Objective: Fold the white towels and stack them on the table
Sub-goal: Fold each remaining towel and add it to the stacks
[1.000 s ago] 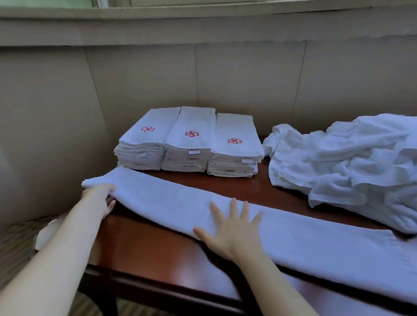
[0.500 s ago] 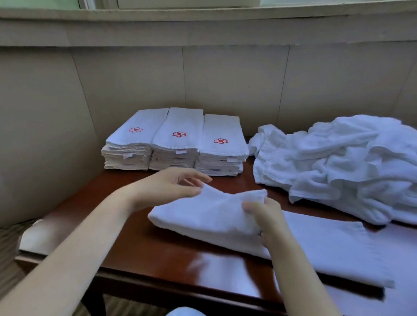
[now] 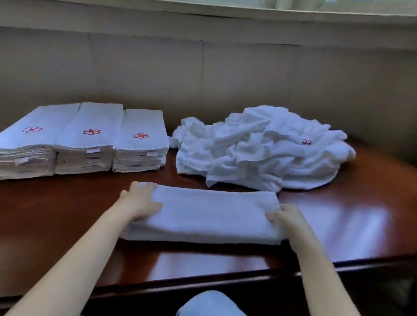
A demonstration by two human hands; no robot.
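One folded towel (image 3: pixel 211 214), a long white band, lies flat on the dark wooden surface (image 3: pixel 50 220) near its front edge. The left hand (image 3: pixel 140 202) presses on the towel's left end, fingers (image 3: pixel 146 186) apart and laid over the cloth up to the far corner. The right hand (image 3: pixel 288 217) grips the right end, thumb on top and the rest curled round the edge. Behind on the left, three stacks of folded towels (image 3: pixel 90 137) with red emblems stand side by side; behind on the right sits a rumpled heap of white towels (image 3: pixel 264 149). A knee in blue denim (image 3: pixel 214 311) shows below.
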